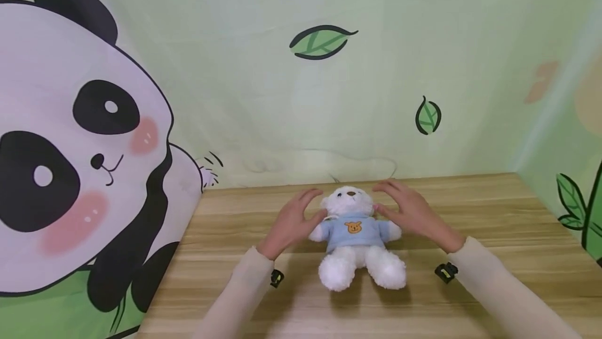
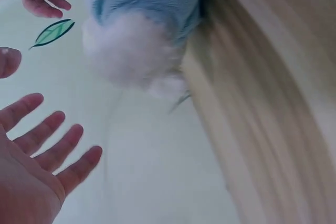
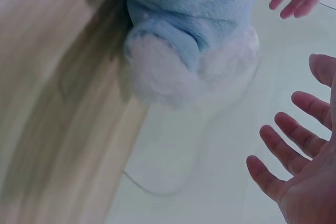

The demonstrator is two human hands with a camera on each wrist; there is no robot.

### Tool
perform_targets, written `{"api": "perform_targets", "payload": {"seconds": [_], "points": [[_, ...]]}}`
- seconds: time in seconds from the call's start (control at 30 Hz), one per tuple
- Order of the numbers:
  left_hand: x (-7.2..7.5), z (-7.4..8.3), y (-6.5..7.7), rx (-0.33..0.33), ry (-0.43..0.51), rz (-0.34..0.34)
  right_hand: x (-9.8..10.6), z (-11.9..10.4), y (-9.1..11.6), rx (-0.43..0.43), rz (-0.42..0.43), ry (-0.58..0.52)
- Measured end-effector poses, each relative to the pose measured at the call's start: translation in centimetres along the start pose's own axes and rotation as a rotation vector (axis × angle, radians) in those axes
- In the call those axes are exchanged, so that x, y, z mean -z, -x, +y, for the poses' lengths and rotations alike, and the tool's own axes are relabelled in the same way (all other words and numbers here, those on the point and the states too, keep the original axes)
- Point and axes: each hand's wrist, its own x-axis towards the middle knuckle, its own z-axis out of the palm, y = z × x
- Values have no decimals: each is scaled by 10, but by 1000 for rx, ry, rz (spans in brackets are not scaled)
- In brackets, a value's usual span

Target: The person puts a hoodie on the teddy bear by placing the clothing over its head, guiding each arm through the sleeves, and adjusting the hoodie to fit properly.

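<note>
A white teddy bear (image 1: 355,234) in a light blue shirt with an orange animal-face patch lies or sits face-up on the wooden table, legs toward me. On its left side is my left hand (image 1: 292,222), fingers spread and slightly bent beside the head. My right hand (image 1: 414,212) mirrors it on the other side, near the head and arm. In the left wrist view, a gap shows between the left hand's fingers (image 2: 68,156) and the bear (image 2: 136,40). The right wrist view likewise has the right fingers (image 3: 294,140) apart from the bear (image 3: 173,56). Neither hand grips anything.
The wood-grain table (image 1: 226,255) ends at a pale green backdrop (image 1: 263,104) behind the bear. A large panda (image 1: 94,161) is printed on the left side, with leaves elsewhere. Light sleeves and small black wrist devices (image 1: 446,272) are on both arms.
</note>
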Motion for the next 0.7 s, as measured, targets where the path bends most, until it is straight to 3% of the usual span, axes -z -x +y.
{"api": "perform_targets", "payload": {"seconds": [0.2, 0.33, 0.5, 0.7], "points": [[8, 7, -9, -11, -115, 40, 7, -4, -13, 48, 33, 79], [12, 9, -13, -2, -213, 63, 9, -7, -21, 32, 19, 151], [15, 14, -16, 34, -328, 4, 13, -11, -26, -38, -54, 263], [17, 18, -21, 56, -416, -53, 16, -15, -30, -105, -124, 305]]}}
